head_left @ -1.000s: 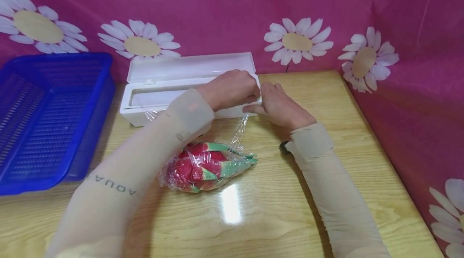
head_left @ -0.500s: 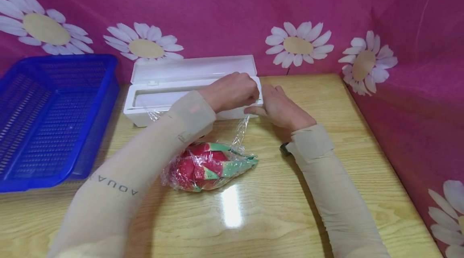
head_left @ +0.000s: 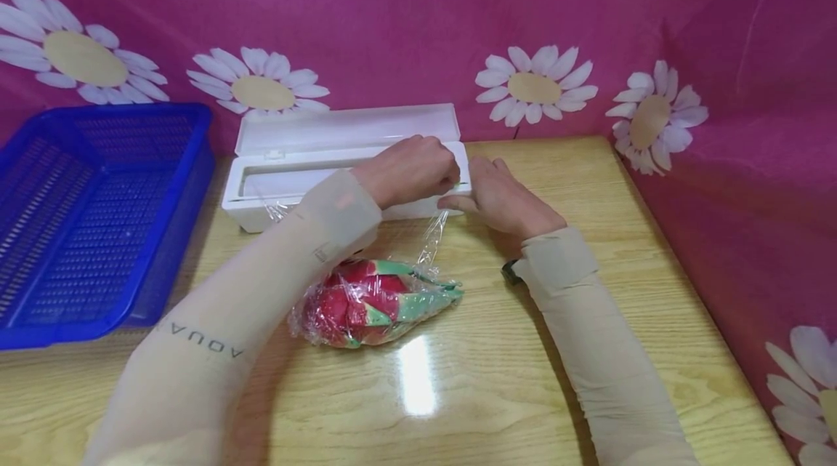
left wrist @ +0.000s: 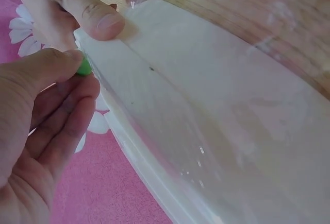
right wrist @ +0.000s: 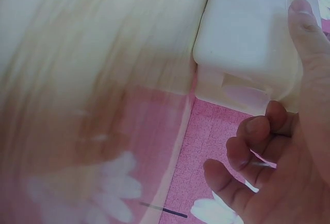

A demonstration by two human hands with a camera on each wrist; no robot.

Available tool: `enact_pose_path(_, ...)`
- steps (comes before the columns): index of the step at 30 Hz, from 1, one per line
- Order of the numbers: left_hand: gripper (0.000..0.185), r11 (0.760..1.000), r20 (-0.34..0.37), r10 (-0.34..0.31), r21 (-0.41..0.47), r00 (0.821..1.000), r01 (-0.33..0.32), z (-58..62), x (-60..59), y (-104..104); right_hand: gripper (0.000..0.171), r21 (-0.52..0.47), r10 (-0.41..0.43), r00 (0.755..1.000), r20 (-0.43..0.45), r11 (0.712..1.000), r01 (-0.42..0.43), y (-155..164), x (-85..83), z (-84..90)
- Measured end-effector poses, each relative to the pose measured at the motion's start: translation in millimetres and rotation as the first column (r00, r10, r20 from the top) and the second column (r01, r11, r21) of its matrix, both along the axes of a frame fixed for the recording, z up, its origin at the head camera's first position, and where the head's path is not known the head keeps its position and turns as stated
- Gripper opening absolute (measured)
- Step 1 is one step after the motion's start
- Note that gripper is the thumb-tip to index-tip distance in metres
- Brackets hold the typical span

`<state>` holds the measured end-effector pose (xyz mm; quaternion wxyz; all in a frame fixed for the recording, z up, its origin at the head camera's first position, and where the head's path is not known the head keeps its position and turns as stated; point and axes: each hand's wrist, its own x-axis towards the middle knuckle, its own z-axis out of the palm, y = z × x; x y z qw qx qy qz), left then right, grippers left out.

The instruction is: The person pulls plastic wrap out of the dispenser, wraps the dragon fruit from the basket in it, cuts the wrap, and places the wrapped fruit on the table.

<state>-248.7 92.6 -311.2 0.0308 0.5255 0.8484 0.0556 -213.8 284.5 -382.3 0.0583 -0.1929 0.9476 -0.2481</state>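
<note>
A white cling film dispenser box (head_left: 248,215) stands at the back of the table with its lid up and a roll inside. Clear film (head_left: 431,237) runs from its front edge to a red and green dragon fruit (head_left: 366,302) wrapped in film. My left hand (head_left: 412,171), over the box's right end, pinches a small green knob (left wrist: 84,67) between thumb and fingers at the edge. My right hand (head_left: 503,197) grips the box's right end, its thumb (left wrist: 105,23) pressed on the front face and its fingers curled by the end wall. My left forearm hides part of the film.
A blue plastic basket (head_left: 176,262) stands on the left of the wooden table (head_left: 523,393). Behind and to the right hangs a magenta cloth (head_left: 392,15) with white flowers. The table's right edge meets this cloth.
Both hands keep their places at the box's right end, and the dragon fruit stays where it lies. The head view has shifted slightly, so the scene sits a little lower.
</note>
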Motion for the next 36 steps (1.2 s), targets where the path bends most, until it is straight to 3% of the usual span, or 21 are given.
enact_pose_path(11,0.023,0.999,-0.024,0.047,-0.024,0.999,-0.047,0.7,4.4,1.0,0.050,-0.012,0.005,1.000,-0.019,1.000,-0.005,1.3,2.3,-2.6)
enact_pose_path(20,0.021,0.999,-0.001,0.033,0.021,0.999,-0.033,-1.3,4.1,-5.4,0.052,-0.023,0.018,1.000,-0.016,1.000,-0.018,0.1,2.5,-1.3)
enact_pose_path(36,0.017,0.999,0.022,0.042,0.020,0.999,-0.043,0.0,5.0,-11.8,0.050,-0.039,0.030,0.999,-0.026,0.999,-0.031,0.0,-0.6,-1.3)
